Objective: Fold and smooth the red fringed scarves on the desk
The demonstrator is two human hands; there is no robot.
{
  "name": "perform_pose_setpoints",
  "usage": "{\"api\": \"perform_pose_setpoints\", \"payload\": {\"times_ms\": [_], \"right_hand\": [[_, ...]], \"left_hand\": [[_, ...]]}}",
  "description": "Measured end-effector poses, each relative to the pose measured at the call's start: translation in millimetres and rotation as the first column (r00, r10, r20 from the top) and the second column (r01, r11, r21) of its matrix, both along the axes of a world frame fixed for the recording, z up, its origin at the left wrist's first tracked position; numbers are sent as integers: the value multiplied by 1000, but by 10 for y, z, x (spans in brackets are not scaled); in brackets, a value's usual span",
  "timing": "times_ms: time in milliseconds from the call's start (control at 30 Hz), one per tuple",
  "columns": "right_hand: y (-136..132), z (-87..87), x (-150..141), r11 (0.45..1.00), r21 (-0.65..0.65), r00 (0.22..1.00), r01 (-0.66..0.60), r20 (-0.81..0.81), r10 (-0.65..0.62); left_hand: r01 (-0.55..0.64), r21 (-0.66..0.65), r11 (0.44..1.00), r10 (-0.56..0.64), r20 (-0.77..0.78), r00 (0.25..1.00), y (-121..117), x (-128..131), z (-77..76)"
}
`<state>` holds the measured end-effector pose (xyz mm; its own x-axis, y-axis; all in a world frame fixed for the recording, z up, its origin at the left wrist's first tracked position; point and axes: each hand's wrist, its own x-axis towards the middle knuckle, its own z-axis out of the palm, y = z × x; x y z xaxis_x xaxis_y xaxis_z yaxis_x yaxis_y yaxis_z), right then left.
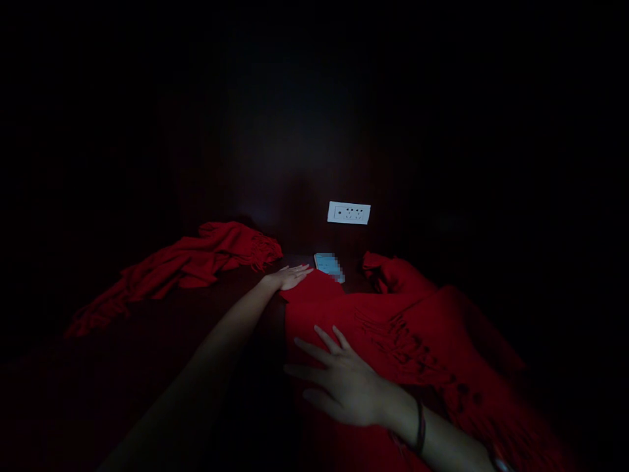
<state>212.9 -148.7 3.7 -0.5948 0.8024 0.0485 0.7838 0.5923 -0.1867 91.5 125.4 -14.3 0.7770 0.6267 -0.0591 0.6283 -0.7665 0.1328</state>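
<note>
A red fringed scarf (383, 314) is spread from the centre of the view to the lower right, partly bunched at its right side. My left hand (291, 276) lies flat on the scarf's far left corner, fingers stretched out. Over the nearer part of the cloth is my right hand (339, 380), its fingers spread; whether it touches the cloth I cannot tell. Neither hand grips anything. Just beyond the scarf's far edge lies a phone (328, 265) with a lit screen, partly blurred out.
A second red fringed cloth (196, 255) lies crumpled at the left on the dark surface. On the dark wall behind is a white socket panel (348, 213). Most of the surroundings are too dark to make out.
</note>
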Motion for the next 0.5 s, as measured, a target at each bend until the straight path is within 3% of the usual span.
{"api": "perform_pose_setpoints", "payload": {"times_ms": [233, 400, 500], "right_hand": [[13, 0, -7, 1000, 11, 1000, 1, 11, -1], [16, -7, -21, 1000, 25, 1000, 5, 29, -5], [19, -16, -21, 999, 42, 999, 10, 35, -12]], "left_hand": [[-3, 36, 999, 0, 79, 997, 123, 14, -103], [-264, 115, 958, 201, 386, 900, -16, -121, -174], [-316, 119, 941, 240, 422, 874, -229, -338, -173]]}}
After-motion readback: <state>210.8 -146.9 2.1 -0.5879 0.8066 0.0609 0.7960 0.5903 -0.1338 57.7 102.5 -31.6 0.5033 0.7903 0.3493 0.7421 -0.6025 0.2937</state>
